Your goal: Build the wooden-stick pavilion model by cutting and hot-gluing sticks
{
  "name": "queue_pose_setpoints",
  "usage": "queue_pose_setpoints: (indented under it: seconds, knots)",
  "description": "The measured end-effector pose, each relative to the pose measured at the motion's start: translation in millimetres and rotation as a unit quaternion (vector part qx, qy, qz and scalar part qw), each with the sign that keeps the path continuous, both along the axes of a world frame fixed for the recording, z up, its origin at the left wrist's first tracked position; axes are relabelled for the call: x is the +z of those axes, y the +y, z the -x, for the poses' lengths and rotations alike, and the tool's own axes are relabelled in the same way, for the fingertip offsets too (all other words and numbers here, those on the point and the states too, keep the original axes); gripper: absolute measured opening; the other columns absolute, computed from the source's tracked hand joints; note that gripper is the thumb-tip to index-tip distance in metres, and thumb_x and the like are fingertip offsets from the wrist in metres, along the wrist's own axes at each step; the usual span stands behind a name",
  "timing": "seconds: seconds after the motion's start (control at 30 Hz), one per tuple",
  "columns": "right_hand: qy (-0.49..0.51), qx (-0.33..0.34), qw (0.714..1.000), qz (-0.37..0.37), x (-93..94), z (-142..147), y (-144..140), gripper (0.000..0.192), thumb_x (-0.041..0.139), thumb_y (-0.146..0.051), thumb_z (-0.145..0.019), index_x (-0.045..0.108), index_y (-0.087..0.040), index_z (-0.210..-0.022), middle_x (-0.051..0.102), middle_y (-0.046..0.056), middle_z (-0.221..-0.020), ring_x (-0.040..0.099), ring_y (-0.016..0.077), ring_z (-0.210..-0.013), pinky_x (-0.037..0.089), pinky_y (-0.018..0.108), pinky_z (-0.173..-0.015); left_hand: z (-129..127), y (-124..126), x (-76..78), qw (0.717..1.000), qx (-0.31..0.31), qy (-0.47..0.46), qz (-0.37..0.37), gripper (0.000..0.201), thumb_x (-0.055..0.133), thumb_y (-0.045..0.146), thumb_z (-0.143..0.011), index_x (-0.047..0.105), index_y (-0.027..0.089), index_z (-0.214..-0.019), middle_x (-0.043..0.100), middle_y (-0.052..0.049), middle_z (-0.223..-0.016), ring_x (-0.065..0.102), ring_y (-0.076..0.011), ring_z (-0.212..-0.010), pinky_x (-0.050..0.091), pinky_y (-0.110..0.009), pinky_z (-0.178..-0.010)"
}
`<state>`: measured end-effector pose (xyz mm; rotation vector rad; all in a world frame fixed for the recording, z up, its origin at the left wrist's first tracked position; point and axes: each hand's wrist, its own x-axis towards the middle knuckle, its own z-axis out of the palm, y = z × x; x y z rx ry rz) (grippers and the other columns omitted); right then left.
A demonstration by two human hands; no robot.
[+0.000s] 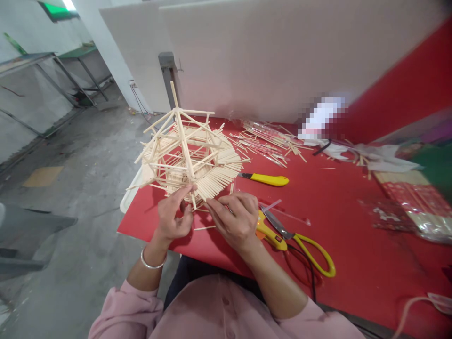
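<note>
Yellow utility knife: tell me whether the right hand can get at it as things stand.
Probably yes. The yellow utility knife lies bare on the red table, just beyond the right hand, with nothing between them; the hand rests at the stick model.

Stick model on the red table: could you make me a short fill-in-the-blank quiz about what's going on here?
1. Both hands touch the stick model at its near ____.
2. The left hand wears a ____ on its wrist.
3. The scissors have ____ handles.
4. The yellow knife lies to the ____ of the model.

Missing words: edge; bangle; yellow; right
</note>
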<state>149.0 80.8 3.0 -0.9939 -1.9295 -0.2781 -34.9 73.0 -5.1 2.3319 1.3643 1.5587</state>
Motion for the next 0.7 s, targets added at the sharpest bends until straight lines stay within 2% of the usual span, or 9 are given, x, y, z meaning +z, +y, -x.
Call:
queue_pose_setpoints:
  seconds: [0.27,0.53,0.7]
  knots:
    - [0.0,0.0,1.0,-0.001,-2.7,-1.5,-0.1,0.018,0.073,-0.021,-0.078,0.07,-0.027,-0.095,0.065,-0.002,-0.073,0.053,0.0139,-0.083,0.036,0.031,-0.079,-0.8,-0.6,0.0,1.0,0.007,-0.001,0.007,0.051,0.053,0.019,-0.083,0.049,0.019,-0.133,0.071,-0.012,-0.112,0.062,-0.0128,-0.061,0.055,-0.028,-0.066]
    - [0.01,0.005,1.0,-0.008,-0.5,0.1,0.3,0.018,0.072,-0.019,-0.079,0.07,-0.028,-0.095,0.066,-0.002,-0.073,0.053,0.0138,-0.081,0.036,0.031,-0.08,-0.9,-0.6,-0.5,1.0,0.012,0.008,-0.005,0.051,0.054,0.018,-0.082,0.049,0.018,-0.133,0.071,-0.012,-0.112,0.068,-0.0179,-0.079,0.056,-0.03,-0.072]
    - [0.015,0.01,1.0,-0.008,1.6,0.3,0.6,0.02,0.072,-0.018,-0.078,0.069,-0.027,-0.095,0.066,-0.002,-0.073,0.052,0.0143,-0.08,0.036,0.031,-0.079,-1.0,-0.4,0.3,1.0,0.01,0.008,-0.004,0.051,0.054,0.018,-0.082,0.05,0.018,-0.133,0.071,-0.012,-0.112,0.068,-0.0175,-0.078,0.056,-0.03,-0.071]
